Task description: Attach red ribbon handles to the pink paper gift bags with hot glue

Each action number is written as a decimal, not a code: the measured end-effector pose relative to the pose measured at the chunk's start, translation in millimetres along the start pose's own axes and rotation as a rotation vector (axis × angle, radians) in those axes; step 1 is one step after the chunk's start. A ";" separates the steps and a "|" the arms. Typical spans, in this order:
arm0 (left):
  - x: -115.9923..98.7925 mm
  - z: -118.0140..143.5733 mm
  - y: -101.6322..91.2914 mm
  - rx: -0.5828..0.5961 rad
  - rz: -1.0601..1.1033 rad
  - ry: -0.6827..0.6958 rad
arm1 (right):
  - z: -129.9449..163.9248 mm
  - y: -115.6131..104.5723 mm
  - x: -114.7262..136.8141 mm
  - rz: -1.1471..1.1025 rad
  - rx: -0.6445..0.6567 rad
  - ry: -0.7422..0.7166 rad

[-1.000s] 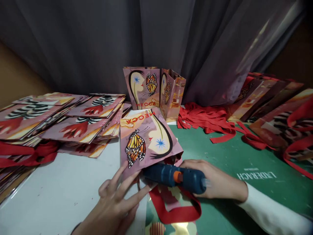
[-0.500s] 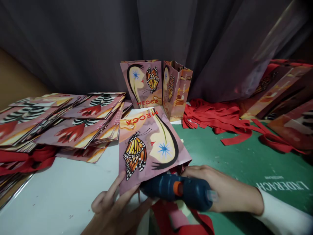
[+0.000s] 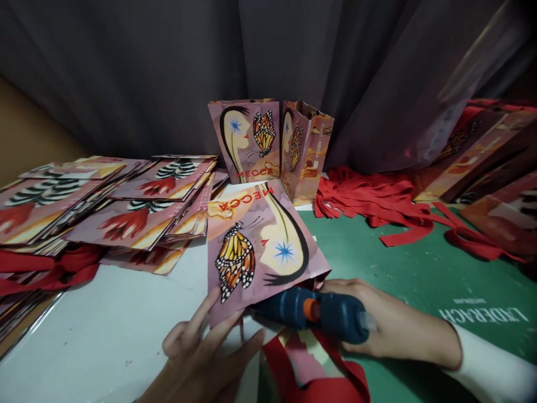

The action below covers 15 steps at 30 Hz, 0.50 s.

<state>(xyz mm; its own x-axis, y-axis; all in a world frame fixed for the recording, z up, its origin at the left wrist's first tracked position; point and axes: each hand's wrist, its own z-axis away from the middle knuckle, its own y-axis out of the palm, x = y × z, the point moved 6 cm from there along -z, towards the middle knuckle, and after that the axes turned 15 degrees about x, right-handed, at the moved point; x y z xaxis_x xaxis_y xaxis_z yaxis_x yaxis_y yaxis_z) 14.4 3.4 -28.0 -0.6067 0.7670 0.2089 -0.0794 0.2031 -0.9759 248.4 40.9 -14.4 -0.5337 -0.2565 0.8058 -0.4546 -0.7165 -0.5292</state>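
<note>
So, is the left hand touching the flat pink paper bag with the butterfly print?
Touching. The head view shows the left hand with fingertips pressed on the flat pink butterfly paper bag's near edge.

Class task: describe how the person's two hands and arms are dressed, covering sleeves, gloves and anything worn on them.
Both hands are bare, with no gloves and no rings visible. The right hand comes out of a long white sleeve ending at the wrist. The left hand shows no sleeve in view.

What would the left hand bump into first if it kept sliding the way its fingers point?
The left hand already touches the flat butterfly bag. Sliding on across it, it would probably meet the two standing bags next, though depth is hard to judge.
</note>
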 end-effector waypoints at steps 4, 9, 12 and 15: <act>1.1 -1.5 -0.5 -0.013 0.023 -0.005 | 5.3 -2.9 0.1 0.022 -0.003 0.027; 0.6 0.4 4.4 -0.003 0.043 -0.016 | 11.7 -4.9 -1.5 0.029 0.003 0.097; -1.0 0.6 4.3 0.015 0.055 -0.041 | 14.8 -5.6 0.3 0.043 0.006 0.103; -2.5 0.3 5.8 0.060 0.069 -0.058 | 18.1 -6.6 0.5 0.055 0.005 0.133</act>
<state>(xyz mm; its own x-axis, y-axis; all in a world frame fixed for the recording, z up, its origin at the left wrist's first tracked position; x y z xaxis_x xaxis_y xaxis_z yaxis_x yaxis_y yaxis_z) 15.2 2.5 -34.2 -0.6571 0.7409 0.1390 -0.0823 0.1128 -0.9902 264.0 33.8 -5.7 -0.6481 -0.2074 0.7328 -0.4188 -0.7067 -0.5703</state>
